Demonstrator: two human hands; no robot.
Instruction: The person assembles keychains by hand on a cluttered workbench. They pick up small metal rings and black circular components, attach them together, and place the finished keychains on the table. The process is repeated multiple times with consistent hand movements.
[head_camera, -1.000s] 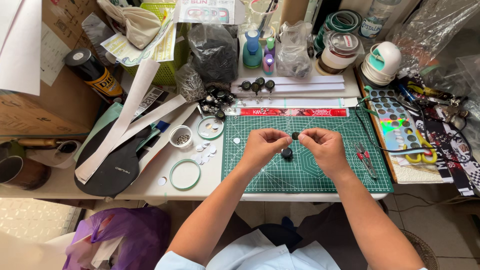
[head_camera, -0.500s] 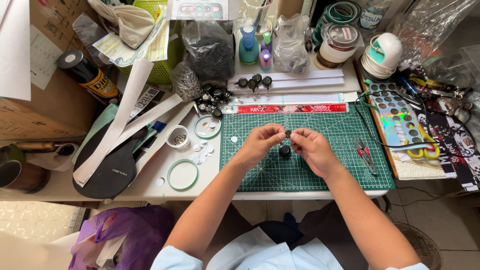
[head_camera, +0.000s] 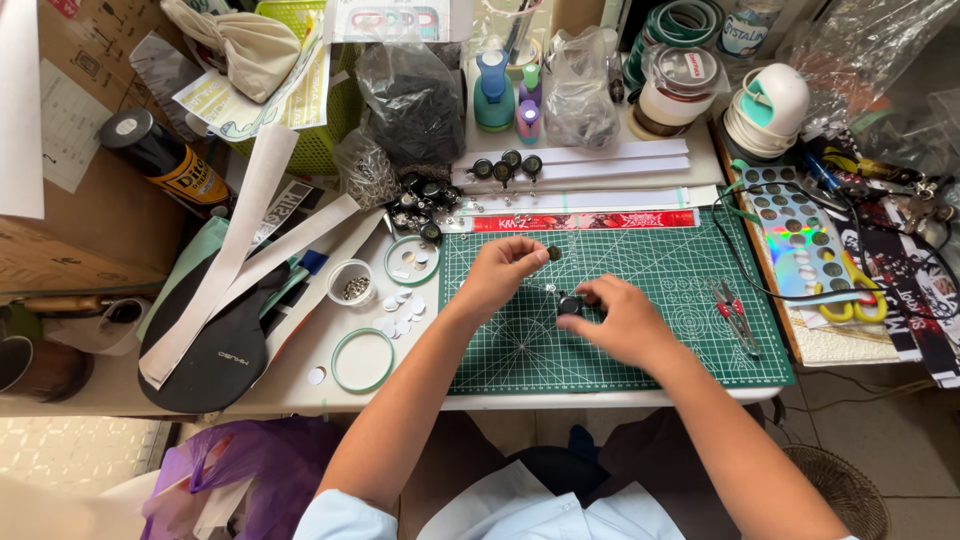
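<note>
My left hand (head_camera: 503, 270) is raised over the green cutting mat (head_camera: 690, 330), pinching a small dark round piece (head_camera: 553, 253) between thumb and forefinger. Just to its right and lower, my right hand (head_camera: 618, 318) rests on the mat with its fingers closed around a small black round part (head_camera: 570, 304). The two hands are a few centimetres apart. Behind them lies a cluster of similar black round parts (head_camera: 425, 205) near the mat's far left corner.
Left of the mat are a small white cup (head_camera: 351, 283), a round lid (head_camera: 411, 260), a green ring (head_camera: 363, 360) and white discs. Small pliers (head_camera: 733, 312) lie on the mat's right. Scissors (head_camera: 850, 290), tape rolls (head_camera: 680, 80), bags and bottles crowd the back and right.
My right hand dropped from beside the left down onto the black part on the mat. My left hand stays up with the small piece.
</note>
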